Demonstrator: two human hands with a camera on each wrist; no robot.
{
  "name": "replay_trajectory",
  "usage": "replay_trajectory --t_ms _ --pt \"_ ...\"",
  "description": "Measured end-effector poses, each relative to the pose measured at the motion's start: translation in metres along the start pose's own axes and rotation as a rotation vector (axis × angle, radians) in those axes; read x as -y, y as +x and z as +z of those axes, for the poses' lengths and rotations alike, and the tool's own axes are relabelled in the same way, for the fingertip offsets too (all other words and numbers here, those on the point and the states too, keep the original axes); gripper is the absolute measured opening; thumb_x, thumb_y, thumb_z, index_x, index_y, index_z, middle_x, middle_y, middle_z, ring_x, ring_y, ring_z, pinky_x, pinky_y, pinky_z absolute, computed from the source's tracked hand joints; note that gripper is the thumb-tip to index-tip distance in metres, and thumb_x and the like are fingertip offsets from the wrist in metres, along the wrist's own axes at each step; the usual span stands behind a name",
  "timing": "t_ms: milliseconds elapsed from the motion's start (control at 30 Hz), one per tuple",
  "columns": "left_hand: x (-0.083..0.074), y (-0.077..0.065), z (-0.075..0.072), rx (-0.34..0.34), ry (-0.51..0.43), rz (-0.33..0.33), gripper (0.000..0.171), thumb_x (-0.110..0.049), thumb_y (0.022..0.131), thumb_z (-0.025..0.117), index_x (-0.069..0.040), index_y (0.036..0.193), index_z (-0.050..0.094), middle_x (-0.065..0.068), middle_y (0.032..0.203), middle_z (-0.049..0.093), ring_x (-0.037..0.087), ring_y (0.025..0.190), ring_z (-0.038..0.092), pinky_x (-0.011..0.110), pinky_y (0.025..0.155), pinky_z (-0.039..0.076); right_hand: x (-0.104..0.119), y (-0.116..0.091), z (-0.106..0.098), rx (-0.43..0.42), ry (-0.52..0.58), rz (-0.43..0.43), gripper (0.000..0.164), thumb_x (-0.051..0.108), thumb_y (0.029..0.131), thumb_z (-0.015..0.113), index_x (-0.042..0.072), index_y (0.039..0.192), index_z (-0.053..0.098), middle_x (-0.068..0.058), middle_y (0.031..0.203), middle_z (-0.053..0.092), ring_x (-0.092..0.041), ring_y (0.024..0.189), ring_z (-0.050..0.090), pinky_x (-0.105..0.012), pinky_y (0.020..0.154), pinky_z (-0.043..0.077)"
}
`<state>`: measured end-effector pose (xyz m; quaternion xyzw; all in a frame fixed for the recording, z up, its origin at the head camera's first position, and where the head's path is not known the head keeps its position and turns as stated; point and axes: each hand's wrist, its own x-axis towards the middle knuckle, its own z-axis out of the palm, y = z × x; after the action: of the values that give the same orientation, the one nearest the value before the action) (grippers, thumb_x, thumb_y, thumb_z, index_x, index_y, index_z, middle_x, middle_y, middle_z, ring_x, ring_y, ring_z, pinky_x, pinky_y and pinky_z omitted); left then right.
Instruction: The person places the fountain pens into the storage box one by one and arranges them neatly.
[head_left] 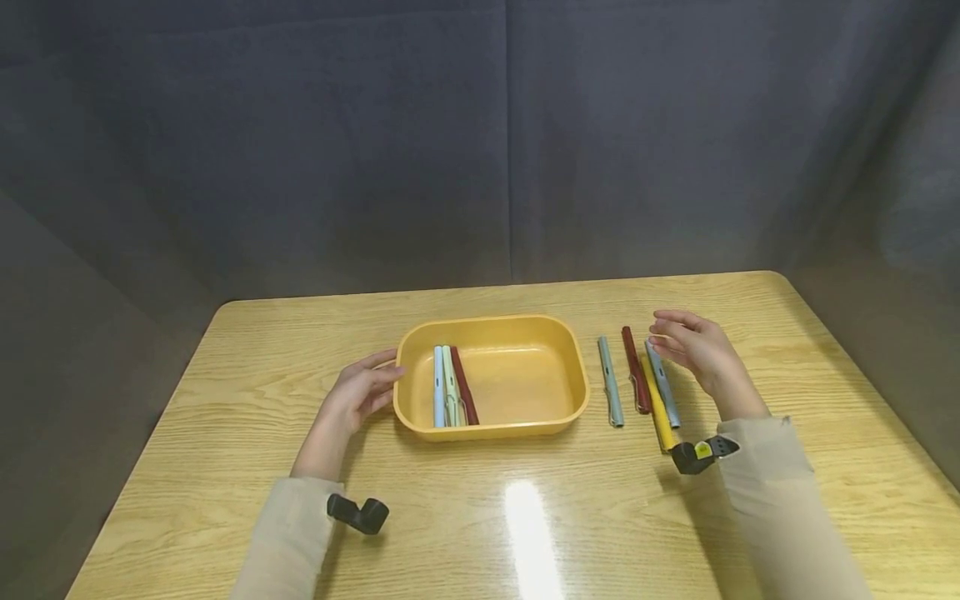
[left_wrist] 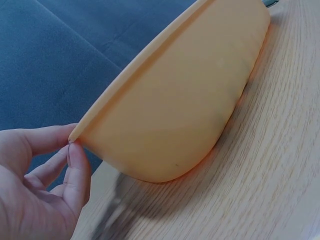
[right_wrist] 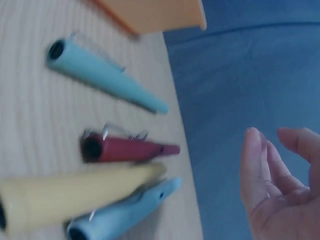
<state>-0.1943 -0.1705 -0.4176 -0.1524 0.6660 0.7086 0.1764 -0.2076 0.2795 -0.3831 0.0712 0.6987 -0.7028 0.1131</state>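
My left hand (head_left: pixel 360 396) pinches the left rim of a yellow plastic tray (head_left: pixel 528 383) between thumb and fingers, plain in the left wrist view. Inside, at the tray's left end, lie a light blue pen (head_left: pixel 438 387), a pale green pen (head_left: pixel 450 387) and a dark red pen (head_left: pixel 464 387). My right hand (head_left: pixel 701 354) is raised over the loose pens, thumb and fingertips apart with nothing between them. Nearest to it is a blue-grey pen (head_left: pixel 663 387), alongside a yellow pen (head_left: pixel 657 408). Left of these lie another dark red pen (head_left: pixel 635 371) and a teal pen (head_left: pixel 611 383).
Everything stands on a light wooden table (head_left: pixel 262 375) with rounded far corners. Dark curtains (head_left: pixel 300 167) hang behind it and at both sides. A small black wrist camera (head_left: pixel 360 513) sits at the left cuff, another black camera (head_left: pixel 693 457) at the right cuff.
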Motion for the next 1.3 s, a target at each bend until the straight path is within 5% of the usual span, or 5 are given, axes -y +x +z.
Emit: replay_trajectory --t_ms 167,433,867,1133,1300 --pt "0.000 0.000 0.000 0.001 0.012 0.002 0.057 -0.009 0.092 0.060 -0.007 0.145 0.039 0.016 0.145 0.044 -0.001 0.078 0.063 0.012 0.073 0.054 -0.010 -0.001 -0.009 -0.018 -0.013 0.018 0.016 0.017 0.097 0.054 0.013 0.112 0.050 0.015 0.086 0.064 0.002 0.079 0.066 -0.012 0.078 0.055" --pt "0.001 0.000 0.000 0.005 0.011 0.009 0.057 -0.008 0.092 0.060 -0.007 0.145 0.038 0.013 0.139 0.050 -0.001 0.079 0.063 0.012 0.073 0.054 -0.022 0.000 -0.018 -0.033 -0.132 0.046 0.063 0.014 0.097 0.052 -0.012 0.146 0.021 0.019 0.083 0.064 0.004 0.080 0.065 -0.013 0.079 0.055" --pt "0.002 0.001 0.001 -0.001 0.003 0.004 0.057 -0.008 0.092 0.060 -0.007 0.145 0.039 -0.001 0.111 0.063 0.000 0.078 0.064 0.013 0.072 0.054 -0.034 -0.003 -0.033 -0.019 -0.210 0.108 0.062 0.012 0.099 0.049 -0.012 0.147 0.018 0.021 0.082 0.062 0.008 0.080 0.062 -0.012 0.080 0.054" --pt "0.002 0.003 0.001 -0.004 -0.004 0.002 0.057 -0.008 0.092 0.060 -0.007 0.145 0.040 0.007 0.126 0.057 0.000 0.080 0.064 0.013 0.072 0.054 -0.042 -0.004 -0.036 -0.008 -0.261 0.123 0.062 0.012 0.097 0.051 -0.012 0.146 0.020 0.023 0.081 0.062 0.010 0.080 0.061 -0.012 0.082 0.054" --pt "0.002 0.002 0.001 -0.003 -0.005 0.004 0.056 -0.008 0.092 0.061 -0.007 0.144 0.040 -0.002 0.109 0.062 0.000 0.078 0.063 0.012 0.071 0.054 -0.042 -0.003 -0.034 -0.010 -0.275 0.144 0.063 0.013 0.097 0.053 -0.012 0.146 0.022 0.023 0.079 0.061 0.011 0.079 0.061 -0.012 0.082 0.054"
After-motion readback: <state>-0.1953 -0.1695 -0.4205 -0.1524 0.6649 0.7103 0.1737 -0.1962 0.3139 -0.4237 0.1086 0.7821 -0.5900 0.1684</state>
